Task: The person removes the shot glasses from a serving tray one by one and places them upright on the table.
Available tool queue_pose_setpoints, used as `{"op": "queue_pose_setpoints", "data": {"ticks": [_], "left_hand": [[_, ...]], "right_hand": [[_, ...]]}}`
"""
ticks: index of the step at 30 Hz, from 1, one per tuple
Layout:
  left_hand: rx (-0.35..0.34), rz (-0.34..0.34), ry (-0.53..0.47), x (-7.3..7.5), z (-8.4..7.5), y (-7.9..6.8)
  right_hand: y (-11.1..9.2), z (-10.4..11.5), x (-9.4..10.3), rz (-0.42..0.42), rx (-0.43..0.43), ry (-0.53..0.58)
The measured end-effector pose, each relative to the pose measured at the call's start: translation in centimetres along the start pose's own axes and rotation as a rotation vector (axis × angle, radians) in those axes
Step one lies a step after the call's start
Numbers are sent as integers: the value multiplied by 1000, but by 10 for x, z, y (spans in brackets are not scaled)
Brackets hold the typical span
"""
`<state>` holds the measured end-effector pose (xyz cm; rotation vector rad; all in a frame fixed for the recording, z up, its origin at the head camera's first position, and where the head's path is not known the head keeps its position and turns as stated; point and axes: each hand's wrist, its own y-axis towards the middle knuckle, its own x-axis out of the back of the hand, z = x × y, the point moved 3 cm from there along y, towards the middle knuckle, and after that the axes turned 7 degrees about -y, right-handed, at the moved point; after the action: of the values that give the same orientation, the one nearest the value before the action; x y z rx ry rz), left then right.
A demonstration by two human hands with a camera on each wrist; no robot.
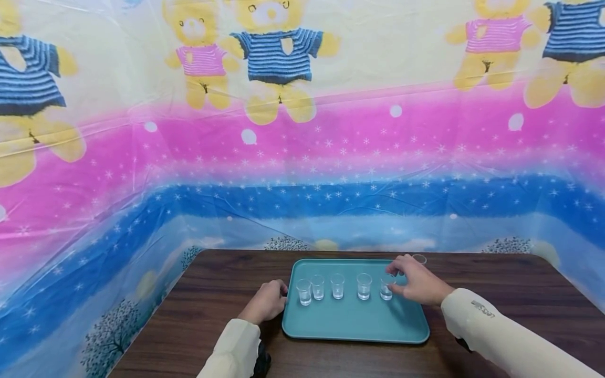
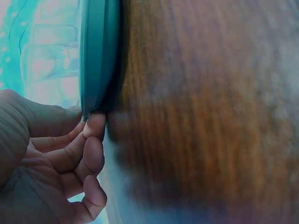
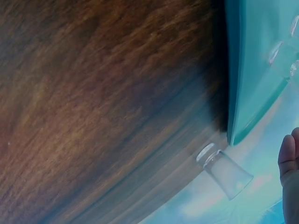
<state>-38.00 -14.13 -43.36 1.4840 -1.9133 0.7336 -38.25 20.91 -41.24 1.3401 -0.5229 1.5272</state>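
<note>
Several small clear glasses stand upright in a loose row on a teal tray (image 1: 354,328), each with what looks like a little clear liquid. My left hand (image 1: 268,302) pinches the tray's left edge; in the left wrist view, thumb and index finger (image 2: 96,123) meet at its rim. My right hand (image 1: 418,281) is at the rightmost glass (image 1: 386,293), with thumb and fingers about its upper part. Whether they press on the glass I cannot tell. In the right wrist view only a few fingers (image 3: 288,156) show at the right edge.
Behind the right hand another clear glass (image 3: 228,173) stands on the wooden table (image 1: 189,315), just off the tray's far right corner. A cloth printed with bears (image 1: 279,52) hangs around the table's back and sides.
</note>
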Motion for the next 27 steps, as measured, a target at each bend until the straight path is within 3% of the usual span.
{"op": "queue_pose_setpoints", "data": {"ticks": [11, 27], "left_hand": [[18, 13, -4, 0, -1, 1], [23, 8, 4, -1, -2, 1]], "right_hand": [[1, -15, 13, -67, -21, -13], [-15, -61, 35, -124, -102, -9]]}}
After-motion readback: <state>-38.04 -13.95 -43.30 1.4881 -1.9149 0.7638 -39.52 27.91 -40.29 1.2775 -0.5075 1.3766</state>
